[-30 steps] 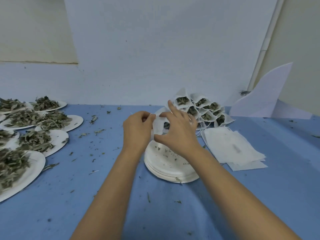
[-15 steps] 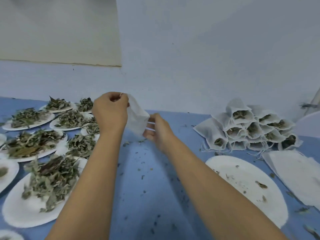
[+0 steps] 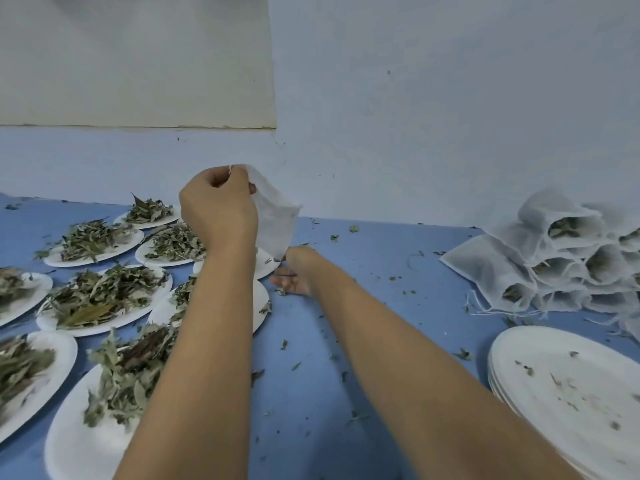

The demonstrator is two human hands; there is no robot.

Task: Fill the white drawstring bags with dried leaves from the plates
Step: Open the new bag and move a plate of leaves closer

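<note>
- A white drawstring bag (image 3: 277, 220) is held up above the blue table (image 3: 304, 393), slightly toward 10 o'clock from the scene's middle. Its top edge is pinched in the curled fingers of the left hand (image 3: 218, 206).
- The right hand (image 3: 299, 271) is lowered at 6 o'clock of the bag, just beside a plate's edge; whether its fingers are closed on anything cannot be told.
- Plates (image 3: 97, 332) heaped with dried leaves (image 3: 97, 296) are spread at 8 o'clock of the bag.
- Filled bags (image 3: 561, 261) are piled at 3 o'clock.
- A stack of nearly bare plates (image 3: 554, 358) is set at 4 o'clock.
</note>
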